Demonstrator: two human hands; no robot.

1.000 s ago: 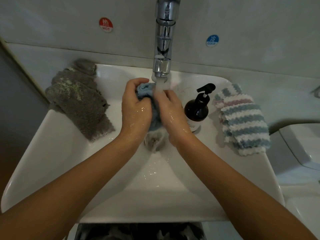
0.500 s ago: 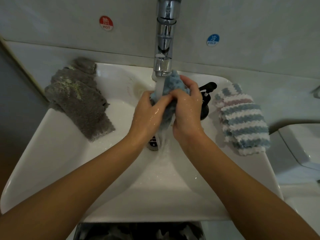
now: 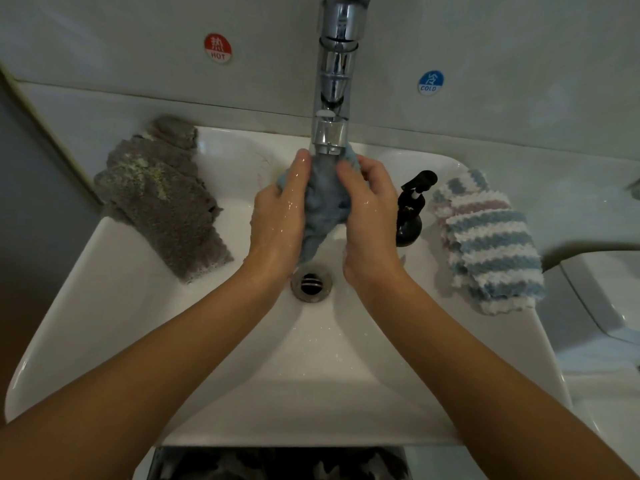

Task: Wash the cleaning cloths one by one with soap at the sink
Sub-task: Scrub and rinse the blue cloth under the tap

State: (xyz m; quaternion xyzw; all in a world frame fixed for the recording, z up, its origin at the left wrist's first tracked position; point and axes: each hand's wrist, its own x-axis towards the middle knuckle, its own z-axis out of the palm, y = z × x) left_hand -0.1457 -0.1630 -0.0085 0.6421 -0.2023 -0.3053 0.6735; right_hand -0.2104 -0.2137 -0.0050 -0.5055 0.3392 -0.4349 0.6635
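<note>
Two hands squeeze one blue cloth (image 3: 323, 202) right under the tap (image 3: 330, 133). The left hand (image 3: 277, 216) and the right hand (image 3: 372, 216) both have curled fingers wrapped round it, one on each side. It sits bunched up between the fingers, and its tail hangs below them, over the drain (image 3: 311, 282). The cloth looks soft, floppy and wet, so it is likely heavy and a bit slippery. Best to grab the fat middle with whole fingers, not the thin tail.

sink (image 3: 114, 306) — rim: grey cloth (image 3: 162, 199) | soap bottle (image 3: 410, 216) | striped cloth (image 3: 491, 244)
</note>
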